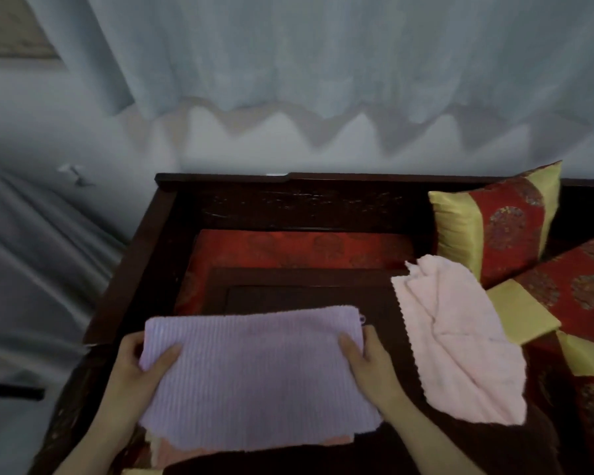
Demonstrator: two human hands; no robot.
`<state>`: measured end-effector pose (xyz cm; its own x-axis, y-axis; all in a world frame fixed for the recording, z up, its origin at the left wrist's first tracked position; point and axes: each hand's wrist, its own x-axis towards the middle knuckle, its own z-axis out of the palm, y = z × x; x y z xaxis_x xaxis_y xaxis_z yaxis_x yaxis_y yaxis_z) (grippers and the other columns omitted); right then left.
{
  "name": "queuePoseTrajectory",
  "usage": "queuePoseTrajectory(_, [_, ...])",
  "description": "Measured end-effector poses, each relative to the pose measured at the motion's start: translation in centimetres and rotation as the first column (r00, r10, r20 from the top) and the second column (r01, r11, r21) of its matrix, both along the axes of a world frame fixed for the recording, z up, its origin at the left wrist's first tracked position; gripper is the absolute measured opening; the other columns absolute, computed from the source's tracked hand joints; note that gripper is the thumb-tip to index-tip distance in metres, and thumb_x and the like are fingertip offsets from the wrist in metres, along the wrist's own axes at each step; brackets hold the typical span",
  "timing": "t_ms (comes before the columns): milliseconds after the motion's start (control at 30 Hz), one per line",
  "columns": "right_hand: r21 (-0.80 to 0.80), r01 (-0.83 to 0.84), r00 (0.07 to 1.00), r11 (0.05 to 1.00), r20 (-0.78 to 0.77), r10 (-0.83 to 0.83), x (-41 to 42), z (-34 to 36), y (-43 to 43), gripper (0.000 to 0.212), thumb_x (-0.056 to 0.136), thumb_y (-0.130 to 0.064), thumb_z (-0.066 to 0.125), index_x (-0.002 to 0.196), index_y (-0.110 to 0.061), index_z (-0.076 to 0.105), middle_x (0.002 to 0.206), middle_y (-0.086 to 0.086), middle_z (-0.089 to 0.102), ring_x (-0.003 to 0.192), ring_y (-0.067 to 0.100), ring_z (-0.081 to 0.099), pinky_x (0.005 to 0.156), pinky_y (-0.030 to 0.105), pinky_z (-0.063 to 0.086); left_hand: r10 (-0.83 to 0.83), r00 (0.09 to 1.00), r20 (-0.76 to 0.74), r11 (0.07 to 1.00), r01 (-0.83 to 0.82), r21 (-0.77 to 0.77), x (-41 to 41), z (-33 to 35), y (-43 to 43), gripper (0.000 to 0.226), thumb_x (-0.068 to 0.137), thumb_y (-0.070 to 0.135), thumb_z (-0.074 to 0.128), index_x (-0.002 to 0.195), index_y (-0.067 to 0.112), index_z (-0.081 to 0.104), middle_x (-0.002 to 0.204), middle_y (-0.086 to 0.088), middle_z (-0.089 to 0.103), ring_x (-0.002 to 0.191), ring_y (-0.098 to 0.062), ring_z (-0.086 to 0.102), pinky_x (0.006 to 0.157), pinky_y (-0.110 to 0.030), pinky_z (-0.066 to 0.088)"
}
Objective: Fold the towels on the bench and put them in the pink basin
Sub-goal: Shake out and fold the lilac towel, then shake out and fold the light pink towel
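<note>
- Lilac towel (254,375): ribbed weave, lying spread near the front edge of the bench (141,269), toward its left end; a small loop shows at its far right corner. It appears folded double, though the layers are hard to separate in the blur.
- Left hand (144,361): closed on the left edge of the lilac towel, thumb on top, fingers tucked beneath.
- Right hand (366,358): closed on the right edge of the same towel, thumb on top, fingers curled around the edge.
- Peach cloth (179,452): a strip showing from under the near edge of the lilac towel, at the bench's front edge.
- Pale pink towel (460,344): rumpled and unfolded, just right of the lilac towel, its zigzag-cut left edge close to the right hand; its right side rests against a cushion.
- Dark panel (306,293): flat, framed, under both towels, set on a red patterned seat pad (288,248).
- Red-and-gold cushions: one upright (494,228) in the far right corner against the backrest, others (570,303) lying along the right end.
- Pale curtain (323,63): hangs behind the bench's back edge.
</note>
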<state>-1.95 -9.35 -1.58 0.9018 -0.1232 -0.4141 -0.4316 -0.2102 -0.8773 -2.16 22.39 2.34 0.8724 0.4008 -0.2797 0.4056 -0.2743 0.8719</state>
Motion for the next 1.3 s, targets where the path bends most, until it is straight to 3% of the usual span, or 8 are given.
queuePoseTrajectory(100, [-0.065, -0.047, 0.998, 0.997, -0.037, 0.044, -0.6, -3.2, 3.2, 0.022, 0.097, -0.035, 0.047, 0.112, -0.02, 0.042, 0.09, -0.001, 0.065, 0.074, 0.01, 0.066, 0.057, 0.017, 0.046, 0.035, 0.997, -0.062, 0.999, -0.036, -0.017, -1.7, -2.7, 2.4, 0.046, 0.08, 0.026, 0.071, 0.118, 0.011, 0.048, 0.106, -0.01, 0.059, 0.08, -0.015, 0.057, 0.06, -0.029, 0.043])
queuePoseTrajectory(300, [-0.212, -0.005, 0.998, 0.977, -0.061, -0.008, -1.7, -7.0, 4.1, 0.021, 0.097, -0.03, 0.048, 0.108, -0.011, 0.045, 0.076, 0.004, 0.064, 0.061, 0.012, 0.062, 0.059, 0.028, 0.054, -0.061, 0.968, -0.245, 0.914, -0.044, -0.404, -4.4, -6.2, 4.9, 0.069, 0.059, 0.048, 0.082, 0.116, 0.017, 0.057, 0.113, -0.008, 0.064, 0.102, -0.029, 0.064, 0.083, -0.047, 0.055])
queuePoseTrajectory(500, [-0.22, -0.005, 0.998, 0.976, -0.066, -0.01, -1.5, -7.4, 4.2, 0.017, 0.097, -0.028, 0.048, 0.101, -0.012, 0.045, 0.082, 0.006, 0.065, 0.066, 0.014, 0.065, 0.056, 0.022, 0.048, -0.159, 0.986, -0.049, 0.983, 0.163, 0.088, -6.6, -6.7, 5.1, 0.053, 0.059, 0.039, 0.084, 0.107, 0.029, 0.063, 0.122, 0.014, 0.054, 0.108, -0.008, 0.054, 0.086, -0.03, 0.046])
queuePoseTrajectory(633, [-0.242, -0.006, 0.998, 0.97, -0.063, -0.01, -1.4, -7.5, 4.4, 0.018, 0.097, -0.028, 0.048, 0.103, -0.012, 0.045, 0.081, 0.004, 0.063, 0.065, 0.012, 0.063, 0.055, 0.019, 0.045, -0.073, 0.993, 0.095, 0.994, 0.065, 0.091, -6.3, -5.4, 3.5, 0.013, 0.084, 0.024, 0.068, 0.086, 0.029, 0.057, 0.092, 0.0, 0.065, 0.083, -0.015, 0.065, 0.072, -0.034, 0.053])
queuePoseTrajectory(900, [-0.34, -0.068, 0.991, 0.938, -0.133, 0.024, -0.7, -7.4, 3.3, 0.027, 0.093, -0.038, 0.053, 0.107, -0.017, 0.043, 0.089, -0.001, 0.062, 0.076, 0.011, 0.064, 0.064, 0.024, 0.049, -0.167, 0.886, -0.432, 0.861, 0.345, 0.374, -5.2, -7.4, 6.3, 0.028, 0.09, 0.042, 0.053, 0.092, 0.015, 0.046, 0.071, -0.002, 0.064, 0.058, -0.015, 0.064, 0.05, -0.023, 0.047])
queuePoseTrajectory(1033, [-0.368, -0.123, 0.983, 0.922, -0.173, 0.062, -0.1, -7.0, 1.0, 0.031, 0.089, -0.048, 0.054, 0.103, -0.023, 0.043, 0.089, -0.003, 0.064, 0.078, 0.012, 0.064, 0.063, 0.027, 0.051, -0.029, 0.951, -0.308, 0.775, 0.216, 0.593, -3.0, -6.7, 4.8, 0.032, 0.086, 0.028, 0.06, 0.107, 0.007, 0.05, 0.084, -0.01, 0.062, 0.075, -0.027, 0.06, 0.067, -0.04, 0.051])
queuePoseTrajectory(1133, [-0.43, -0.024, 0.995, 0.903, -0.094, -0.018, 0.8, -5.8, -3.1, 0.018, 0.088, -0.039, 0.059, 0.095, -0.026, 0.05, 0.078, -0.001, 0.066, 0.069, 0.015, 0.066, 0.071, 0.038, 0.057, -0.169, 0.975, -0.141, 0.634, 0.217, 0.742, -1.5, -6.1, 0.5, 0.037, 0.081, 0.025, 0.061, 0.11, 0.004, 0.058, 0.102, -0.018, 0.061, 0.094, -0.039, 0.057, 0.076, -0.052, 0.049])
queuePoseTrajectory(1300, [-0.599, 0.178, 0.983, 0.781, 0.067, -0.173, 2.4, -3.2, -14.1, 0.012, 0.085, -0.021, 0.061, 0.092, -0.019, 0.051, 0.072, -0.001, 0.062, 0.071, 0.02, 0.058, 0.067, 0.032, 0.043, -0.525, 0.838, -0.149, 0.635, 0.503, 0.586, 2.2, -9.0, -11.3, 0.025, 0.073, 0.027, 0.05, 0.091, 0.014, 0.06, 0.089, 0.0, 0.056, 0.092, -0.023, 0.054, 0.076, -0.038, 0.051])
